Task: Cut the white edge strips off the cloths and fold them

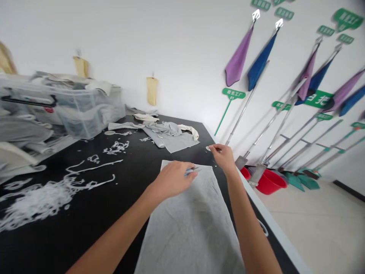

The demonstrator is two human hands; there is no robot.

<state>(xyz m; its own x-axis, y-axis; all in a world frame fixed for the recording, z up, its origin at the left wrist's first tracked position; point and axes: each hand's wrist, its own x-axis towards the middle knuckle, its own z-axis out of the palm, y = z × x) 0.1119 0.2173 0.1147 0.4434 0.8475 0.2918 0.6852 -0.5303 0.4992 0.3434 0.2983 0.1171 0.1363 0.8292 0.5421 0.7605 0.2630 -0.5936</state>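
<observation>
Cloth (191,217) is lying flat on the black table (94,228), its long axis running away from the wearer, near end going out of frame at the bottom. Left hand (175,178) is the nearer one: it is hovering over or resting on the far end, contact unclear, with most of the cloth stretching below its fingers, back toward the wearer. Right hand (222,156) is sitting past the far right corner, off the cloth, out over the table near its right edge.

Left forearm is slanting in from lower left, crossing the cloth's left edge; back of the hand is facing up, thumb and fingers pointing right. They are pinching a small tool (193,171), its metal tip pointing right above the far end. Tool type is blurring out, can't tell.

Right forearm is coming up from lower right, passing along the cloth's right side; wrist is bending, fingers curling and pointing left. Fingertips are bunching close together just beside a small pale disc (208,148); can't tell whether they are pinching it or only standing next to it.

Crumpled cloths (182,140) are lying beyond the far end, well apart from the left hand. White strips (42,205) are heaping up on the left, bin (88,114) standing behind them.
</observation>
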